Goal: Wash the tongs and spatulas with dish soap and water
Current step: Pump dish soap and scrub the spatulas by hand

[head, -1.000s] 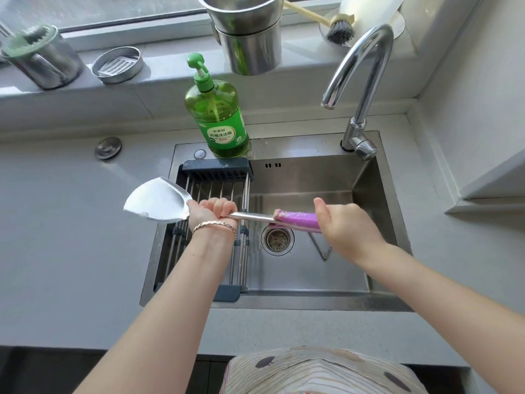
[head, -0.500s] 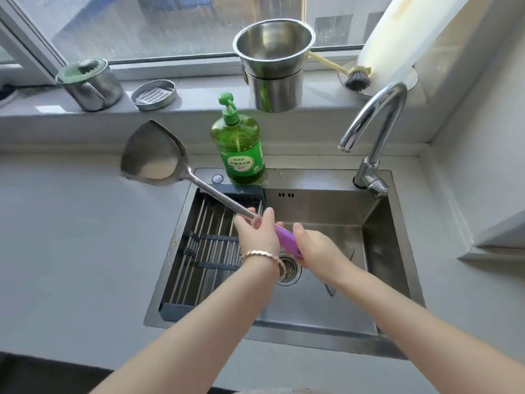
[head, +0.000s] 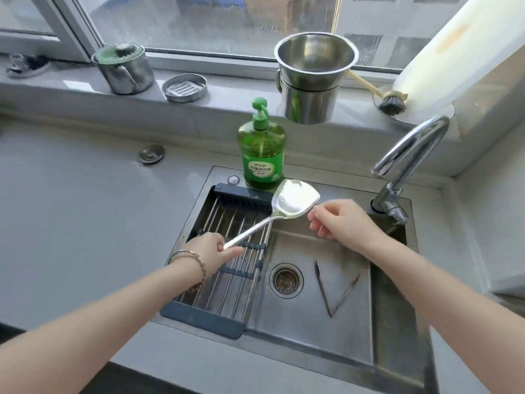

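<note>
Gripping the spatula (head: 295, 201) by its handle end, the left hand (head: 211, 251) had its fingers curled round the handle, which was hidden inside the fist. A bracelet (head: 191, 258) sat on that wrist. The steel shaft ran up and to the right above the drying rack (head: 227, 282), which spanned the left part of the sink (head: 312, 334). The shiny blade hung over the sink's back edge, just in front of the green dish soap bottle (head: 262, 155).

The right hand (head: 342, 223) hovered just beside the blade's right edge with its fingers loosely spread and holding nothing. Whether the fingertips (head: 312, 216) touched the blade could not be told.

The tongs (head: 332, 291) lay on the sink bottom, splayed into a V, to the right of the drain (head: 285, 280). The faucet (head: 409, 155) curved over the sink's back right corner, and no water showed at its spout.

On the windowsill stood two stacked steel pots (head: 312, 81), a brush (head: 390, 102), a lidded steel mug (head: 122, 69) and a shallow round dish (head: 184, 88). The grey bench (head: 85, 209) stretched away to the left.
</note>
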Demonstrator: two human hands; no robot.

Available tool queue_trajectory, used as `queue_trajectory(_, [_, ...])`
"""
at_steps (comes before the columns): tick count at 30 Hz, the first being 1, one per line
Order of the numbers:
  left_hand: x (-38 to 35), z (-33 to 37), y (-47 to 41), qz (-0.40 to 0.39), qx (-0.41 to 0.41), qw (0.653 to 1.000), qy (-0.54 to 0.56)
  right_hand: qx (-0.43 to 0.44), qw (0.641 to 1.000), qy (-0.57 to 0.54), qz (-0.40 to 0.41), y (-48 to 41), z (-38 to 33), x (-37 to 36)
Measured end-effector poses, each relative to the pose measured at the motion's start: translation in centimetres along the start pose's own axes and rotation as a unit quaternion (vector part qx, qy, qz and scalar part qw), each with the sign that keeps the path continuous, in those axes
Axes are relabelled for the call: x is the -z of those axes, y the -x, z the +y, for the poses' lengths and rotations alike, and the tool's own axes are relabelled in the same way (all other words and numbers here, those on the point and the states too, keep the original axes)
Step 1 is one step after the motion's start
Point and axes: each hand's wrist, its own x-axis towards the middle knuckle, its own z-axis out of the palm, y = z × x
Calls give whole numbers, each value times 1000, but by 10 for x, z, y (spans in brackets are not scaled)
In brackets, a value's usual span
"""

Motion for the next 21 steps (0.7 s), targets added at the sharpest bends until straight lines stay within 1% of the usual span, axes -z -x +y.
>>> queue_trajectory(1, [7,1,-6,-30,6,999,-38,-3,1000,-5,3,-8,-9,1])
queue_trajectory(3, [20,6,-15,-65,1,992,-108,-6,1000,-7,5,-28,-28,3])
queue_trajectory(6, [37,17,-28,-76,-29,978,-190,-57,997,-53,3,-68,-55,3])
queue_trajectory(8, [46,23,-41,-73,-51,966,-243,-115,986,-117,-7,-94,-74,3])
queue_trajectory(10, [52,29,-53,-64,-76,951,-291,-148,970,-191,-27,-119,-93,2])
queue_trajectory(12, [55,35,-62,-64,-98,941,-316,-159,962,-218,-39,-141,-110,2])
queue_trajectory(14, [56,39,-69,-74,-112,936,-326,-174,960,-212,-51,-161,-122,3])
queue_trajectory(18, [58,42,-84,-84,-128,928,-340,-234,943,-222,-84,-191,-132,3])
queue_trajectory(21, [59,41,-95,-85,-136,926,-343,-238,936,-243,-91,-205,-135,-3])
